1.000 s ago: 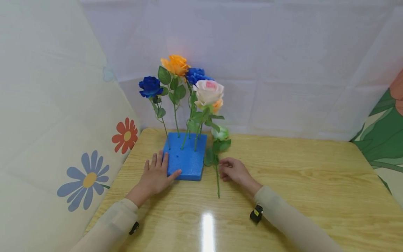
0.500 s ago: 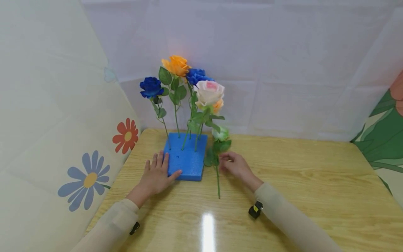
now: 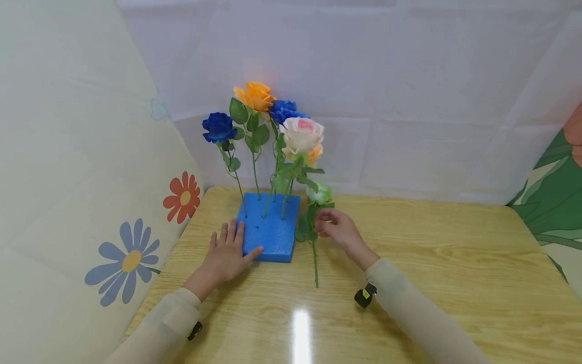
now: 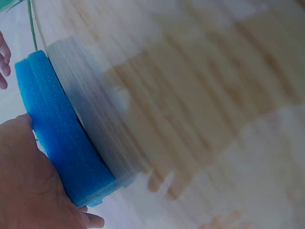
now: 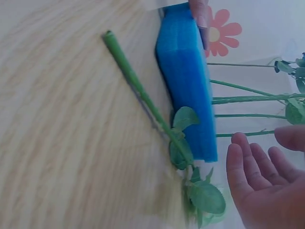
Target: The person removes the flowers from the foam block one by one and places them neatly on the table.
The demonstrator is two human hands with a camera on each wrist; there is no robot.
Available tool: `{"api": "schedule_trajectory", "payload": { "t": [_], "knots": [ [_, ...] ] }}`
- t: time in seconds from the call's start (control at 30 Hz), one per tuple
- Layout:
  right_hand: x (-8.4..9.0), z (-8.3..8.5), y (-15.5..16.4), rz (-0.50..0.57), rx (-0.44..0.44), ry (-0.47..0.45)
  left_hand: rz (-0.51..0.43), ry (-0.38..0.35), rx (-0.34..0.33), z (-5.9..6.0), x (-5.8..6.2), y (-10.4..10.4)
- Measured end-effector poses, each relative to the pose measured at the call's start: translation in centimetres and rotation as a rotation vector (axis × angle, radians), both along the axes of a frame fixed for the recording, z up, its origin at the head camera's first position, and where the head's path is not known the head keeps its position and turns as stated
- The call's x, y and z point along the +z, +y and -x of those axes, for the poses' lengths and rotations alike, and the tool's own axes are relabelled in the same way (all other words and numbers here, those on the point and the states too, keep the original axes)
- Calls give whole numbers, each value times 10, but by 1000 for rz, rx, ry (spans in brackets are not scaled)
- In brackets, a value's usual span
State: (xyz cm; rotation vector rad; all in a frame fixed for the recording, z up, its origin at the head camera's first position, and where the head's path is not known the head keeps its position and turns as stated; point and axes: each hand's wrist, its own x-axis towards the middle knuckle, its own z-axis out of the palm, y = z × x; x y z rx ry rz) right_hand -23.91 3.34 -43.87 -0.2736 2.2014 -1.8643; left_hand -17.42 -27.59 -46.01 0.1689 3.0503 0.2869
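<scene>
My left hand [image 3: 224,259] lies with fingers spread on the left front corner of a blue foam block [image 3: 274,240], the thumb along its front edge. A pale green artificial rose [image 3: 320,193] lies on the table just right of the block, its bare stem end towards me. Over its leaves hovers my right hand [image 3: 342,233], fingers loosely bent and nothing held. In the right wrist view, that hand [image 5: 267,181] is apart from the rose's stem [image 5: 136,83]. Standing in the block are a blue rose [image 3: 219,127], an orange rose [image 3: 255,96] and a pale pink rose [image 3: 302,134].
A second blue rose [image 3: 285,110] and a smaller orange bloom [image 3: 314,152] stand behind the pink one. A small hole [image 3: 256,227] shows in the block's top. The wooden table [image 3: 436,263] meets a white cloth backdrop [image 3: 436,101]; a flower-printed wall sheet is at left.
My right hand has moved a little away from me, up along the green rose from its stem to its leaves. The left hand has stayed on the block.
</scene>
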Motion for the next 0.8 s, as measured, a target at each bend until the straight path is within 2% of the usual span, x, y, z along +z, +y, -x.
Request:
{"api": "schedule_trajectory", "payload": {
  "t": [0.17, 0.5, 0.8],
  "knots": [
    [5, 3, -4, 10, -5, 28, 5, 4, -1, 0, 0, 0],
    [13, 7, -13, 85, 45, 71, -11, 12, -1, -1, 0, 0],
    [12, 11, -24, 121, 79, 132, -29, 15, -7, -1, -2, -1]
  ]
}}
